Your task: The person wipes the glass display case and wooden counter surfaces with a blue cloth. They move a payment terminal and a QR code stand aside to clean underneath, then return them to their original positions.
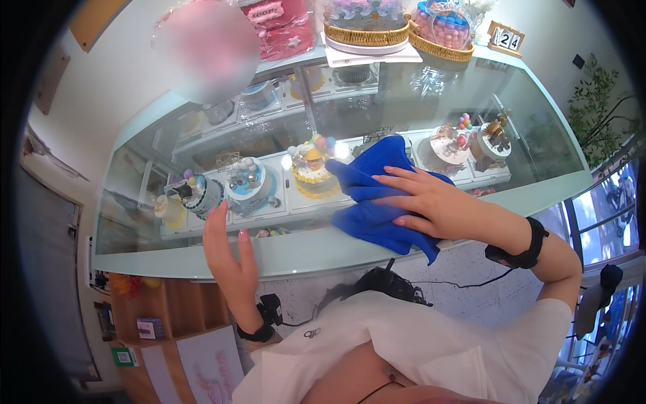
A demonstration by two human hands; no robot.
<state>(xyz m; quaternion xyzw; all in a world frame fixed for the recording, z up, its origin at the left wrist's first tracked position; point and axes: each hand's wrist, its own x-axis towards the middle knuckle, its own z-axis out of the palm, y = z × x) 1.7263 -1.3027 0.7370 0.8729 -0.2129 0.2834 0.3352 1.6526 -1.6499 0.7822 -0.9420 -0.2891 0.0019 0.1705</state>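
Note:
A bright blue cloth lies bunched in folds on the top glass of a display case, right of its middle. My right hand presses on the cloth from above, fingers stretched over it. Its underside and part of the glass beneath are hidden. Farther left, my left hand is held up at the case's near edge with fingers extended and nothing in it. I cannot tell whether its fingertips touch the glass. Behind the glass stand several decorated cakes, among them a blue-and-white cake and a yellow-trimmed cake.
Along the back ledge are a woven basket, another basket with coloured balls, pink packages and a small block calendar. A wooden shelf unit stands at lower left. A leafy plant is at right.

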